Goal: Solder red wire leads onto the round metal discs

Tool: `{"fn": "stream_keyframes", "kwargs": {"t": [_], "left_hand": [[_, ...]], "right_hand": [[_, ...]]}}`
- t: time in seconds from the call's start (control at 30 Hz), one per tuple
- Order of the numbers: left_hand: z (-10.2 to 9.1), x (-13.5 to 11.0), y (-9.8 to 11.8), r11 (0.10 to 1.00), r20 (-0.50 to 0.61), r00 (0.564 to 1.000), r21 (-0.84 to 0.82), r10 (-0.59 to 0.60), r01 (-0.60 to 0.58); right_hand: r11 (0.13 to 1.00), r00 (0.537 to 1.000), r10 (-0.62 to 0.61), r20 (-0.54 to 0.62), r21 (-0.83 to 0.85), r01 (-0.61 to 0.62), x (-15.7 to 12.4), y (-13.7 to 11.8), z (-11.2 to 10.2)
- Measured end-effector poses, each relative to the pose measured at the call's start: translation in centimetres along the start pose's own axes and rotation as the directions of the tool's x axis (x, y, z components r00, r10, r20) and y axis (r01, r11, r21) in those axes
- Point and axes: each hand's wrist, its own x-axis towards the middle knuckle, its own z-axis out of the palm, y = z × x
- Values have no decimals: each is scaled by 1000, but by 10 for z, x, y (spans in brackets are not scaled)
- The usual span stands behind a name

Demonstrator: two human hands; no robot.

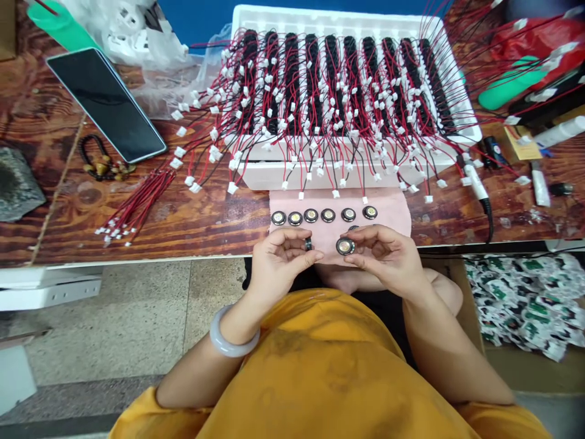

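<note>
My left hand (278, 259) pinches a small round black speaker (308, 243) on edge between thumb and fingers. Facing it, my right hand (390, 256) grips another small round speaker (345, 246), its pale gold centre turned up toward me. A narrow gap separates the two. Just beyond my fingers, several more of these black discs (328, 215) lie in a row on a pink cloth (395, 213). Part of one further disc shows behind my right fingertips. No wires can be made out on the held pieces.
Behind the cloth stands a white foam tray (338, 172) packed with rows of black parts, their red and black leads hanging over its front. A phone (107, 103), a bracelet (98, 160) and a wire bundle (141, 204) lie left. A soldering-iron-like white pen tool (476, 183) lies right.
</note>
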Motion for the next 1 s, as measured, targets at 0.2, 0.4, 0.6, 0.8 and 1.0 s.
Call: {"fn": "stream_keyframes", "kwargs": {"t": [0.2,0.4,0.6,0.8,1.0], "left_hand": [[-14,3,-9,646,182,885,622,429,-442],[-17,4,-13,382,264,831,791,491,-477],[-16,8,-14,384,299,819,769,490,-511],[-12,9,-13,254,294,819,851,493,-459],[-6,14,-15,116,264,825,924,500,-365]], "right_hand": [[949,971,-148,-187,-303,86,3,8,20],[782,927,-275,-255,-620,62,4,16,39],[766,942,-218,-256,-643,3,0,16,36],[762,953,-235,-193,-645,58,0,14,28],[730,979,-190,-78,-678,88,2,16,25]]}}
